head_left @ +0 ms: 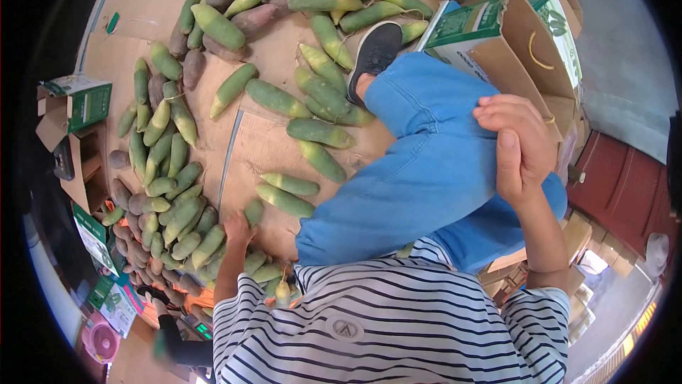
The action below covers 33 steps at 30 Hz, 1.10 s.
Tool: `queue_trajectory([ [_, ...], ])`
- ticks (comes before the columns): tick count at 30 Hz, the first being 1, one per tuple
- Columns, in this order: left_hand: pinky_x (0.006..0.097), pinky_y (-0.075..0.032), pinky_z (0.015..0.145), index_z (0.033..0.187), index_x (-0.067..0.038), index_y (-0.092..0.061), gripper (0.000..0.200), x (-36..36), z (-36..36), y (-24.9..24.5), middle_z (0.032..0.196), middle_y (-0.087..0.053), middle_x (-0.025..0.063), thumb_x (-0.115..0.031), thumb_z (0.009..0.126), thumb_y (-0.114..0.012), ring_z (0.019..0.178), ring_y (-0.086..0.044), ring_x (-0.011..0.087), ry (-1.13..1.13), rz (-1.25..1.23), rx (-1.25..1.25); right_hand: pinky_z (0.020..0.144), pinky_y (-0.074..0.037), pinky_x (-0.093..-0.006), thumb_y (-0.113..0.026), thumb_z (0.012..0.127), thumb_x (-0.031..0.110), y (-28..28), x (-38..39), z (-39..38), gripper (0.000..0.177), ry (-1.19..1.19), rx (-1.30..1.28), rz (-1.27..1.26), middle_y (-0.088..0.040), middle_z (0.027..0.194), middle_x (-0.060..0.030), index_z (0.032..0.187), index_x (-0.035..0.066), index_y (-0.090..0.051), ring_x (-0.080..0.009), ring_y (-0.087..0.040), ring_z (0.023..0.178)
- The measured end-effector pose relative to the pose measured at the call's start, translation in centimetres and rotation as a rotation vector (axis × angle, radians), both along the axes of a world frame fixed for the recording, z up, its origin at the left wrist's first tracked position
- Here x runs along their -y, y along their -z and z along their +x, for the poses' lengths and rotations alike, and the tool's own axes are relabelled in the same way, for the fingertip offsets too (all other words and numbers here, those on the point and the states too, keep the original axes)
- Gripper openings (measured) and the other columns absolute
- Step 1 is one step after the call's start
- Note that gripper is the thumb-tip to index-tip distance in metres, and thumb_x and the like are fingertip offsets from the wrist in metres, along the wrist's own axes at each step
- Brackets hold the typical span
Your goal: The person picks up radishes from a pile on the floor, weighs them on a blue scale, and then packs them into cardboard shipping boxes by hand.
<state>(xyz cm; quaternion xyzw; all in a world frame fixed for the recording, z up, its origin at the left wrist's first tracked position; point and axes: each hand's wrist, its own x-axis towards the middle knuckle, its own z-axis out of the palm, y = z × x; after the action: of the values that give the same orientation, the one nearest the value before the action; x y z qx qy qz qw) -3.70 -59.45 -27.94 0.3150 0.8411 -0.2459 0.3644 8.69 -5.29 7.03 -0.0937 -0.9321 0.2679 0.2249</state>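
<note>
My left hand (238,228) is low at the left, beside the radish pile, its fingers against a short-looking green radish (253,212). Part of that radish is hidden by the hand. My right hand (520,144) rests by my bent knee, fingers slightly curled, thumb apart, holding nothing. Two pale-tipped green radishes (285,200) lie just right of my left hand. Many green radishes (186,215) are heaped to its left, among darker, purplish-brown ones (193,69). Others (275,98) lie scattered ahead on the brown cardboard (259,149).
Open green-and-white cartons (462,36) stand at the upper right, near my shoe (376,50). More cartons (89,103) are at the left edge. A person's dark sleeve (177,341) shows at the lower left, near a pink basin (101,341).
</note>
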Motion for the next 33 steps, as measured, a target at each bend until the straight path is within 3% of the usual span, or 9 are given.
queue_trajectory([
  [7, 0.0402, -0.048, 0.073, 0.094, 0.0, -0.047, 0.058, -9.3, -1.9, -2.6, 0.089, -0.057, 0.0196, -0.045, 0.066, -0.072, 0.085, -0.058, 0.0328, -0.12, 0.39, 0.016, 0.07, -0.049, -0.0354, -0.053, 0.076, 0.002, 0.0, -0.3, 0.4, 0.01, 0.005, -0.003, -0.001, -0.063, 0.076, -0.0111, 0.076, -0.001, -0.062, -0.0281, -0.063, 0.076],
  [9, 0.0433, -0.047, 0.071, 0.089, 0.002, -0.048, 0.056, -12.5, -2.4, -4.0, 0.084, -0.059, 0.023, -0.044, 0.068, -0.071, 0.079, -0.059, 0.0366, -0.431, 0.527, 0.057, 0.071, -0.049, -0.0358, -0.052, 0.076, 0.003, 0.4, -0.2, 0.5, 0.01, 0.01, -0.026, -0.017, -0.063, 0.076, -0.0116, 0.077, -0.001, -0.062, -0.0284, -0.063, 0.077],
  [13, 0.0425, -0.047, 0.072, 0.103, 0.001, -0.05, 0.06, -20.7, -4.1, -6.7, 0.089, -0.061, 0.0239, -0.046, 0.07, -0.07, 0.083, -0.061, 0.0359, -0.592, 0.935, 0.112, 0.074, -0.048, -0.0369, -0.05, 0.079, 0.005, 0.4, -0.4, 0.7, 0.013, 0.001, -0.018, -0.041, -0.064, 0.079, -0.0126, 0.079, -0.002, -0.061, -0.0288, -0.062, 0.08],
  [18, 0.0385, -0.045, 0.083, 0.12, 0.0, -0.046, 0.067, -23.4, -5.6, -7.9, 0.108, -0.056, 0.023, -0.047, 0.076, -0.065, 0.1, -0.056, 0.0342, -0.785, 1.028, 0.296, 0.083, -0.045, -0.0397, -0.042, 0.088, 0.009, 0.9, -0.2, 1.3, 0.023, 0.004, 0.011, -0.045, -0.064, 0.088, -0.0156, 0.085, -0.003, -0.061, -0.0296, -0.061, 0.089],
  [20, 0.0404, -0.043, 0.087, 0.12, -0.001, -0.047, 0.065, -18.8, -3.8, -5.2, 0.113, -0.055, 0.0202, -0.044, 0.076, -0.066, 0.103, -0.054, 0.0348, -0.649, 0.908, 0.118, 0.084, -0.045, -0.0405, -0.041, 0.089, 0.01, 1.1, 0.0, 1.7, 0.024, -0.001, 0.013, -0.073, -0.064, 0.089, -0.0162, 0.086, -0.004, -0.061, -0.0302, -0.06, 0.09],
  [25, 0.0348, -0.046, 0.083, 0.11, -0.009, -0.056, 0.041, -5.0, -0.6, -3.4, 0.111, -0.055, 0.01, -0.03, 0.076, -0.065, 0.105, -0.053, 0.0242, -0.101, -0.167, -0.069, 0.085, -0.045, -0.0408, -0.039, 0.09, 0.011, 1.0, -0.2, 1.7, 0.026, -0.025, 0.025, -0.054, -0.064, 0.09, -0.0168, 0.087, -0.004, -0.061, -0.0305, -0.06, 0.09],
  [28, 0.0372, -0.049, 0.076, 0.102, -0.009, -0.062, 0.029, 6.8, -0.6, -1.0, 0.092, -0.063, 0.008, -0.026, 0.078, -0.061, 0.088, -0.061, 0.0245, -0.056, 0.023, -0.126, 0.083, -0.046, -0.0397, -0.045, 0.087, 0.008, 1.3, -0.5, 1.8, 0.02, -0.002, -0.007, -0.032, -0.064, 0.09, -0.016, 0.086, -0.002, -0.062, -0.0293, -0.06, 0.09],
  [31, 0.0415, -0.044, 0.088, 0.131, -0.009, -0.038, 0.075, 7.9, -2.7, -2.1, 0.117, -0.053, 0.0156, -0.031, 0.068, -0.073, 0.106, -0.053, 0.0302, -0.207, -0.082, 0.161, 0.071, -0.048, -0.0378, -0.059, 0.074, 0.012, 2.8, -0.6, 2.1, 0.01, 0.041, -0.123, 0.11, -0.063, 0.082, -0.01, 0.08, 0.006, -0.063, -0.0273, -0.06, 0.079],
  [33, 0.042, -0.04, 0.095, 0.133, -0.004, -0.035, 0.08, 9.9, -4.7, 0.3, 0.125, -0.05, 0.0154, -0.03, 0.068, -0.072, 0.113, -0.05, 0.0305, -0.115, -0.088, 0.281, 0.06, -0.046, -0.0373, -0.063, 0.07, 0.017, 3.0, -0.4, 1.8, 0.007, 0.094, -0.22, 0.109, -0.059, 0.072, -0.005, 0.073, 0.011, -0.06, -0.0251, -0.058, 0.068],
])
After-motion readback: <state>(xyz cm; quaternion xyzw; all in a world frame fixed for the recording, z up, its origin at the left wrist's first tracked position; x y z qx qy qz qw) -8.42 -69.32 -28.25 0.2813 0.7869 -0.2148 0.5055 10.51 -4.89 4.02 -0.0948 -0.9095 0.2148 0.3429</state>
